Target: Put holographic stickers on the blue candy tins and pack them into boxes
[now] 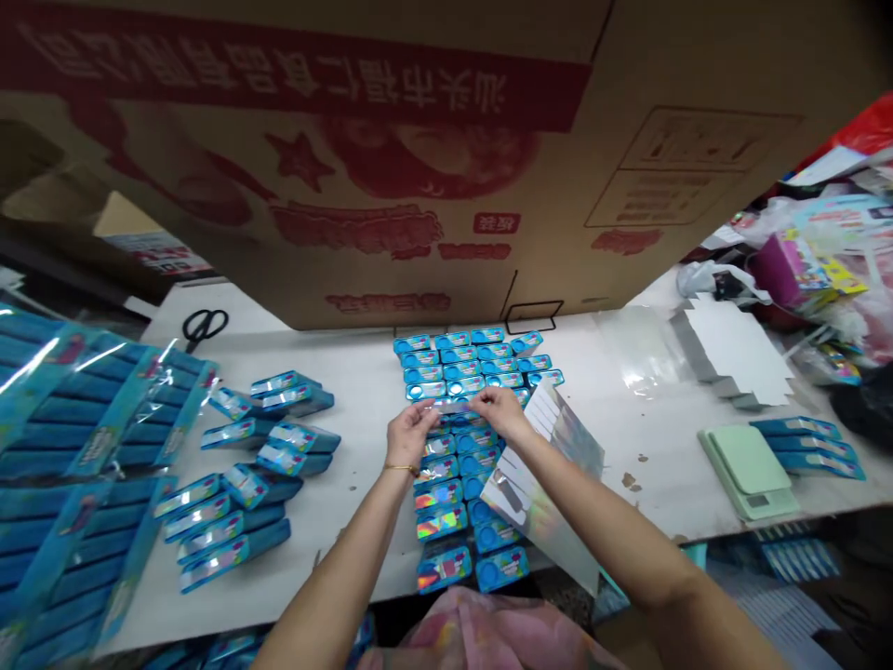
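Rows of small blue boxes [464, 370] stand close together on the white table. Over the middle of these rows, my left hand [411, 433] pinches one end of a small shiny sticker strip [453, 408]. The other end is between the fingertips of my right hand [500, 412], so the strip is stretched level between both hands. Under my right forearm lies a silvery sticker sheet [554, 516] with pale strip-shaped marks, tilted over some of the boxes. Several nearer boxes carry rainbow-shiny labels on their upper faces.
A large brown carton [419, 186] rises behind the rows. Loose blue boxes [233, 530] and wrapped packs [62, 409] are on the left, near black scissors [205, 326]. On the right are a green scale [750, 473], a white card stack [739, 349] and bagged clutter [823, 270].
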Tool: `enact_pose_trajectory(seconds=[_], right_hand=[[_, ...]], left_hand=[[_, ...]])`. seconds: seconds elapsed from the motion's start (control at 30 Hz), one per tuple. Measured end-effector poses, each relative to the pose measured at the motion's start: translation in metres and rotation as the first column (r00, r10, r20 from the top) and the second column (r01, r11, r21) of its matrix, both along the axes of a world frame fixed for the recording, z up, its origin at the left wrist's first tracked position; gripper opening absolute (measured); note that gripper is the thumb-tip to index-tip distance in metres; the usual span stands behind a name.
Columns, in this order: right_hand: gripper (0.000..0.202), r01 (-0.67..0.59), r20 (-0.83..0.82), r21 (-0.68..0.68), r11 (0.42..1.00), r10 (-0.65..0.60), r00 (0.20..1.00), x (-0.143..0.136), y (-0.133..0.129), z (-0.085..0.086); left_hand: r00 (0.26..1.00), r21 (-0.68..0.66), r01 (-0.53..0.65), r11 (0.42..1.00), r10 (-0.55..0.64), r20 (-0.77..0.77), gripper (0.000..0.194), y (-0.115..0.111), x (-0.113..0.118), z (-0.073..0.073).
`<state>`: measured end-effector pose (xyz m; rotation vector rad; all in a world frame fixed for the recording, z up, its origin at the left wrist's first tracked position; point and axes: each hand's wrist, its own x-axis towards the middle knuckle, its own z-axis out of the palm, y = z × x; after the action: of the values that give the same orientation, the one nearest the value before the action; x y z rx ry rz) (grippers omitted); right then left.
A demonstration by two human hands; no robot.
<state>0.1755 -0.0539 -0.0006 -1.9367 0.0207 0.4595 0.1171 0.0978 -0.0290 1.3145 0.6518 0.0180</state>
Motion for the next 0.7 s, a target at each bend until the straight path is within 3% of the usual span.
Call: enact_pose_trajectory(seconds=[0.13,0.27,0.57,0.63,0.7], right_hand=[[0.011,-0.029,0.192,-0.216,0.976,0.072,0.979,0.005,0.052,-0.019],[0.013,-0.033,0.223,-0.422,0.906,0.139,0.965,0.011,0.080,-0.026],[0.020,-0.076,0.205,-0.725,0.685,0.319,0.926,0.014,0.090,-0.035],[0.023,-0.082,0.249,-0.776,0.625,0.424,0.871,0.011,0.084,-0.034],[0.028,-0.157,0.249,-0.821,0.549,0.592,0.766,0.007,0.077,-0.032]], left_hand=[[0.996,0.198,-0.092,0.976,0.088,0.026,0.047,0.044,0.008,-0.017],[0.994,0.319,-0.111,0.941,0.109,0.026,0.040,0.068,0.022,-0.033],[0.992,0.329,-0.036,0.944,0.073,-0.101,0.040,0.074,0.035,-0.066],[0.986,0.405,-0.015,0.914,0.080,-0.146,0.038,0.073,0.033,-0.068],[0.990,0.493,0.018,0.870,0.053,-0.130,0.034,0.070,0.028,-0.067]])
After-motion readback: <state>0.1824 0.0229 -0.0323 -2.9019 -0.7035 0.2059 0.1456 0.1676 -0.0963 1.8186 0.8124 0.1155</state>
